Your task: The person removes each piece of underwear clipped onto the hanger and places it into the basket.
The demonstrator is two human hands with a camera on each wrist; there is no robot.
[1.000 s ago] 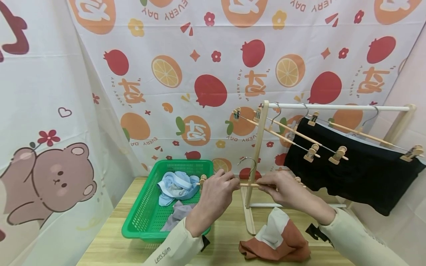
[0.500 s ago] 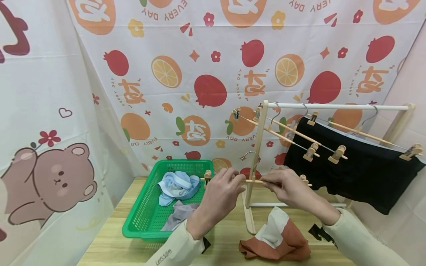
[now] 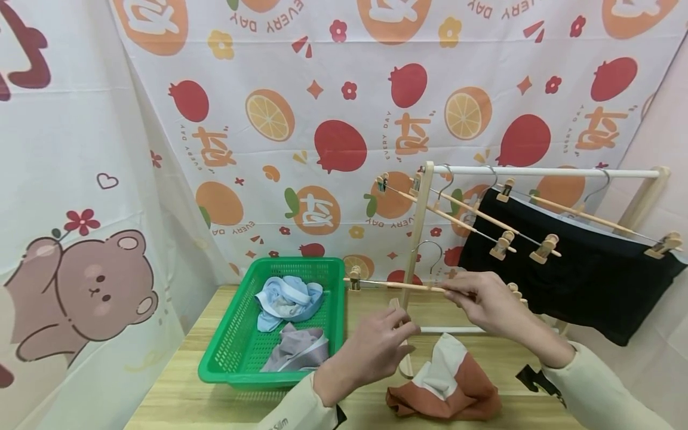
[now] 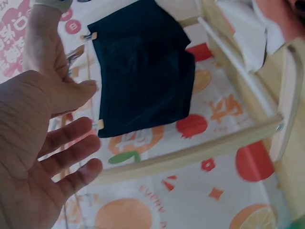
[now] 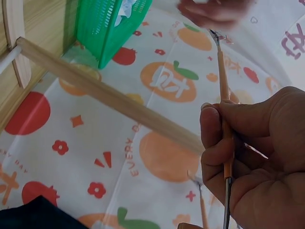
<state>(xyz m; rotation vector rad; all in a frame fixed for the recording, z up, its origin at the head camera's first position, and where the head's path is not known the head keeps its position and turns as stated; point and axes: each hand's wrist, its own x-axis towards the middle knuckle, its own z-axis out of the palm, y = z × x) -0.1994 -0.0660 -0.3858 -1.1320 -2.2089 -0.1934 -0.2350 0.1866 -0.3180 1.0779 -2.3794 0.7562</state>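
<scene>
One slim, tan wooden clip hanger (image 3: 416, 287) juts leftward from the pinching right hand (image 3: 491, 301), probably best steadied level, while the left hand (image 3: 375, 346), empty, fingers loose, hovers nearby.

I could come down over the green basket (image 3: 258, 380) from above or from the left. Rightward, the wooden hanger (image 3: 421, 288) in the right hand (image 3: 486, 304) bars the way across, with the rack upright (image 3: 418, 227) beyond it and clips (image 3: 382, 184) of the hung hangers (image 3: 457, 221) jutting left past that post. A black garment (image 3: 548, 263) blocks the far right; the left hand (image 3: 376, 343) stands between basket and crumpled cloth (image 3: 475, 388)
</scene>
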